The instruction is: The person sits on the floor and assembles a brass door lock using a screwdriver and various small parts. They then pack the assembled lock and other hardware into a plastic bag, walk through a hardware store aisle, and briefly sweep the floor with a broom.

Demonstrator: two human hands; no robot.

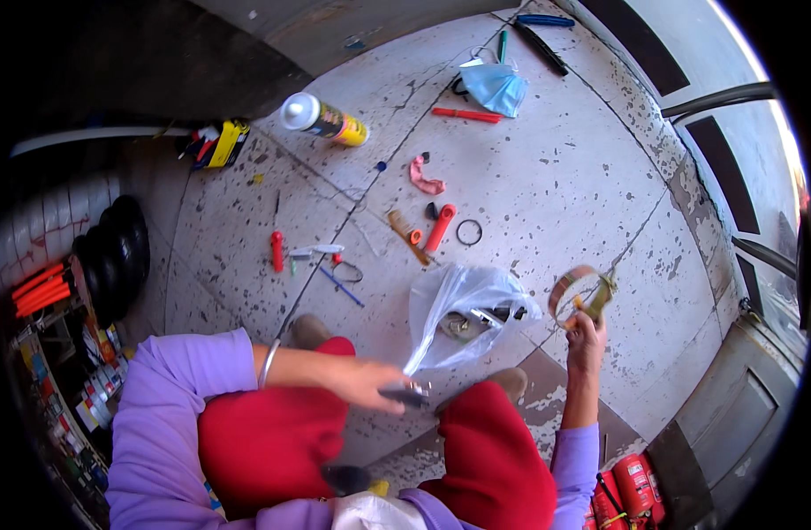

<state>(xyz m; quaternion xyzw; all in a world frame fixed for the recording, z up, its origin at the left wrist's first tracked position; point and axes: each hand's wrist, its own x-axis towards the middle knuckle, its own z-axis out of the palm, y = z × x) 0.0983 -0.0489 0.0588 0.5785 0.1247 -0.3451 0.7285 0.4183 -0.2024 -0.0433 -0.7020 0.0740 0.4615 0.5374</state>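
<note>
Near my knees, my left hand (pixel 366 382) is closed round a small dark object with a shiny metal end (pixel 407 394); motion blurs it, and its kind is unclear. Out to the right, my right hand (pixel 586 340) grips a brownish ring-shaped band with a gold-coloured piece (pixel 607 296) on its side, held above the floor. Between both hands lies a clear plastic bag (pixel 432 331), its mouth spread, with metal and black parts (pixel 487 318) inside. Just beyond the bag are a red handle-like piece (pixel 440 228), a brown comb (pixel 409 237) and a thin dark ring (pixel 469 232).
A yellow-and-black tube with a white base (pixel 326 119) stands at the far left. A blue face mask (pixel 496 87), a red strip (pixel 467 115) and pens lie far off. Small tools (pixel 277 252) lie left of the bag. Red cylinders (pixel 633 486) are at lower right, black rolls (pixel 116 256) at left.
</note>
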